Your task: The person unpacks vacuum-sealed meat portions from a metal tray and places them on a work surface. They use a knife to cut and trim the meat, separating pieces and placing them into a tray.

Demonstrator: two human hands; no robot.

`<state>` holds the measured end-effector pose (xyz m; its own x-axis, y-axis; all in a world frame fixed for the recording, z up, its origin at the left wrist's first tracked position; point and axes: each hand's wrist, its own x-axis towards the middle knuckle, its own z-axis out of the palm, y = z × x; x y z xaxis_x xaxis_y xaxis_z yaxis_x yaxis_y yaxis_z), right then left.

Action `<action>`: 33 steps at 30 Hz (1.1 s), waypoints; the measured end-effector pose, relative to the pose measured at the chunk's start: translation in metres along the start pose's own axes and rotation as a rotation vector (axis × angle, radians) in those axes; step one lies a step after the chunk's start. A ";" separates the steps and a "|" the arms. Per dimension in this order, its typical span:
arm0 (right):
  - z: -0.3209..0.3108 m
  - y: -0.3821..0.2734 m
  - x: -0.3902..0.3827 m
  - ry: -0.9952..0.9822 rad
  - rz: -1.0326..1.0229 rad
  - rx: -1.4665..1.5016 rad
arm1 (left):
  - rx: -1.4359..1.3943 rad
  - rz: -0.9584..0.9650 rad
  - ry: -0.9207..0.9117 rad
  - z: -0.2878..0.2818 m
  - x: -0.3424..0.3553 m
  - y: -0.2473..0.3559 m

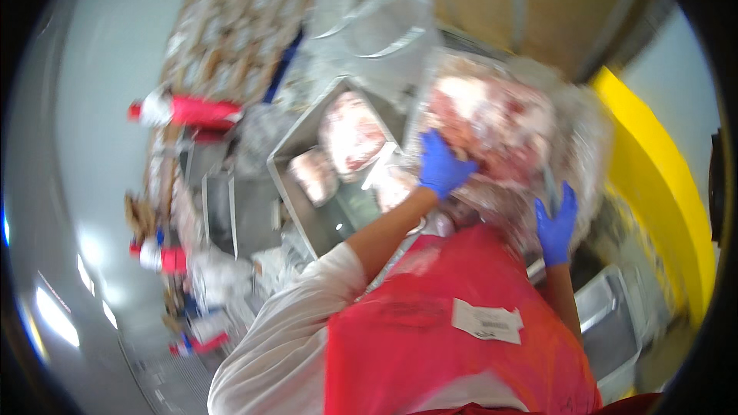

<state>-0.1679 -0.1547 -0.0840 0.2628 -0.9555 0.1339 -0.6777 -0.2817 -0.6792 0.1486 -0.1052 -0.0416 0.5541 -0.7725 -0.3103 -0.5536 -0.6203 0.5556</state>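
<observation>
A large slab of raw red and white meat (492, 127) lies in clear plastic wrap (580, 127) in front of me. My left hand (444, 169), in a blue glove, rests at the slab's near left edge with its fingers spread. At the near right side of the wrap is my right hand (557, 223), also gloved in blue, its fingers apart and nothing seen in it. Left of the slab, a deep metal tub (290, 132) contains several pieces of meat (350, 129). Motion blur softens the slab's outline.
A yellow curved barrier (653, 161) stands at the right, near a grey tray (611, 311). Plastic-lined bin (369, 19) at the back, stacked boxes (231, 31) behind the tub. People in red aprons (204, 111) work at the left beside more metal tubs (242, 211).
</observation>
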 end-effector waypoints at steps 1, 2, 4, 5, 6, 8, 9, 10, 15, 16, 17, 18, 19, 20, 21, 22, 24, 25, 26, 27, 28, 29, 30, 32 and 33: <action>0.007 -0.011 0.020 0.023 -0.013 0.023 | 0.084 -0.022 0.002 -0.003 -0.001 0.016; 0.010 -0.033 0.049 0.033 -0.108 0.037 | 0.119 -0.097 -0.028 -0.013 -0.004 0.037; 0.007 -0.076 0.097 0.054 -0.285 0.040 | 0.071 -0.237 -0.071 -0.036 -0.009 0.054; 0.014 -0.092 0.118 0.018 -0.337 0.094 | -0.011 -0.295 -0.083 -0.044 -0.015 0.054; 0.023 -0.101 0.133 -0.025 -0.362 -0.004 | -0.098 -0.342 -0.112 -0.044 -0.019 0.054; 0.046 -0.111 0.155 -0.092 -0.396 -0.205 | -0.027 -0.309 -0.095 -0.033 -0.010 0.034; 0.055 -0.107 0.164 -0.080 -0.413 -0.288 | -0.057 -0.304 -0.153 -0.044 -0.007 0.038; 0.057 -0.102 0.172 -0.080 -0.419 -0.270 | -0.084 -0.296 -0.213 -0.054 -0.002 0.042; 0.056 -0.095 0.174 -0.084 -0.461 -0.190 | 0.311 -0.113 -0.267 -0.057 0.020 0.026; 0.056 -0.096 0.172 -0.093 -0.467 -0.183 | 0.366 -0.071 -0.273 -0.055 0.025 0.014; 0.053 -0.095 0.172 -0.091 -0.467 -0.184 | 0.337 -0.073 -0.291 -0.059 0.027 0.017; 0.053 -0.096 0.173 -0.089 -0.466 -0.183 | 0.310 -0.077 -0.310 -0.066 0.027 0.017; 0.055 -0.097 0.175 -0.086 -0.481 -0.169 | 0.286 -0.083 -0.329 -0.074 0.025 0.017; 0.055 -0.096 0.178 -0.082 -0.491 -0.159 | 0.286 -0.068 -0.362 -0.082 0.025 0.022; 0.052 -0.088 0.181 -0.080 -0.491 -0.163 | 0.281 -0.044 -0.409 -0.086 0.027 0.031; 0.055 -0.090 0.188 -0.087 -0.558 -0.108 | 0.279 -0.020 -0.457 -0.093 0.028 0.037; 0.053 -0.090 0.205 -0.111 -0.638 -0.049 | 0.351 0.004 -0.470 -0.087 0.032 0.034; 0.057 -0.087 0.213 -0.126 -0.674 -0.021 | 0.279 0.032 -0.453 -0.083 0.028 0.028; 0.065 -0.080 0.220 -0.126 -0.714 -0.076 | 0.203 0.058 -0.443 -0.078 0.024 0.023; 0.067 -0.082 0.228 -0.166 -0.724 -0.057 | 0.154 0.063 -0.434 -0.078 0.014 0.038; 0.074 -0.090 0.234 -0.252 -0.748 -0.081 | 0.067 -0.011 -0.443 -0.057 0.013 0.008; 0.080 -0.086 0.242 -0.234 -0.766 -0.097 | 0.102 -0.047 -0.398 -0.047 0.004 0.020; 0.082 -0.083 0.251 -0.182 -0.740 -0.111 | -0.107 -0.202 -0.492 -0.059 -0.012 0.073; 0.082 -0.100 0.251 -0.086 -0.689 -0.093 | -0.216 -0.385 -0.392 -0.028 -0.019 0.052; 0.078 -0.105 0.251 -0.039 -0.645 -0.090 | -0.248 -0.442 -0.406 -0.024 -0.023 0.057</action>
<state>0.0226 -0.3577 -0.0349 0.6596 -0.5890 0.4669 -0.4299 -0.8052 -0.4085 0.1192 -0.1199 0.0160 0.3908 -0.4720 -0.7902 -0.1404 -0.8790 0.4556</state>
